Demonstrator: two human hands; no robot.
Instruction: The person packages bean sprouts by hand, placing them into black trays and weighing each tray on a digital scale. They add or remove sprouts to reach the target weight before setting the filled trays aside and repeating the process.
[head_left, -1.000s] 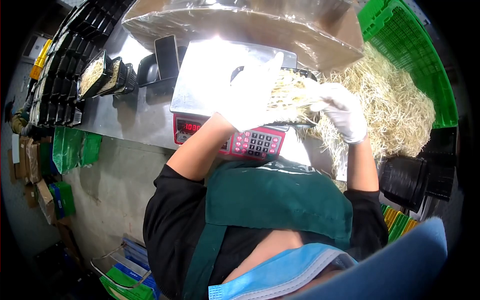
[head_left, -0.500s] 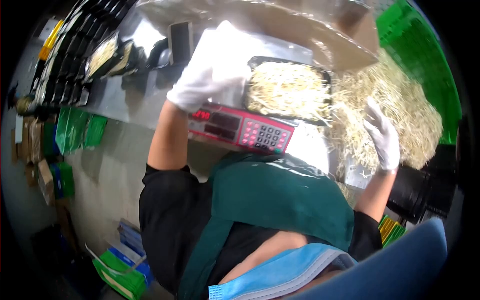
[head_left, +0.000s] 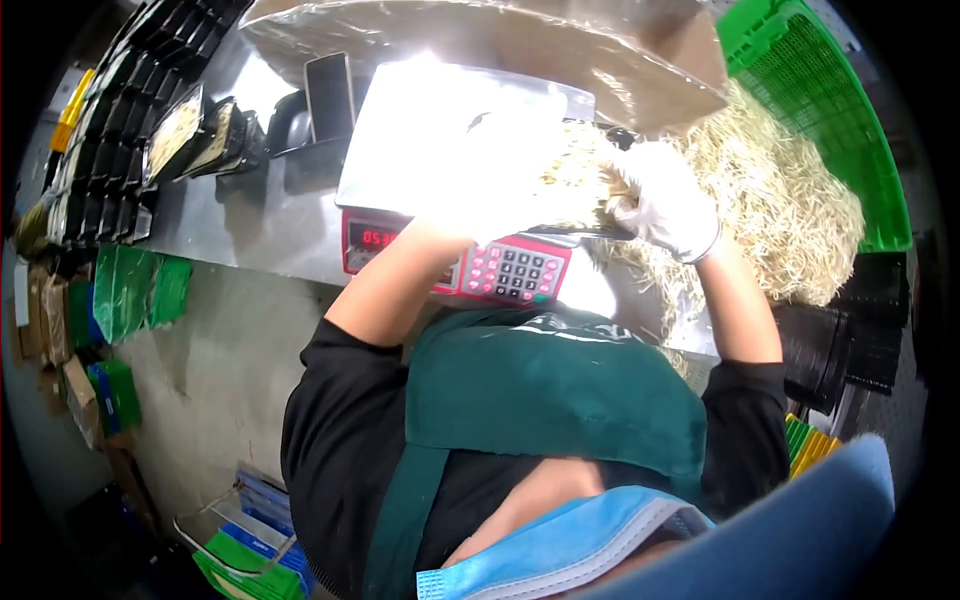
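Observation:
A black tray [head_left: 580,232] of bean sprouts [head_left: 572,180] lies over the right side of the weighing scale [head_left: 390,130]. My left hand [head_left: 500,185], in a white glove, is at the tray's left part; glare washes out its fingers, so I cannot see whether they are closed. My right hand [head_left: 668,200], gloved too, bends its fingers over the tray's right end and closes on sprouts there. Just right of it spreads a large heap of loose sprouts [head_left: 790,200]. Red digits glow on the scale's display [head_left: 378,238], partly behind my left forearm.
A green crate [head_left: 825,110] leans behind the heap, and a plastic-lined cardboard box [head_left: 500,40] stands along the back. Filled trays [head_left: 180,135] and stacked black trays [head_left: 110,130] are at left. More black trays [head_left: 840,340] sit at right. A dark upright panel [head_left: 328,95] stands beside the scale.
My right hand has moved left from the sprout heap onto the tray's right end. My left hand has shifted right, over the tray's left part. The scale's displayed digits have changed.

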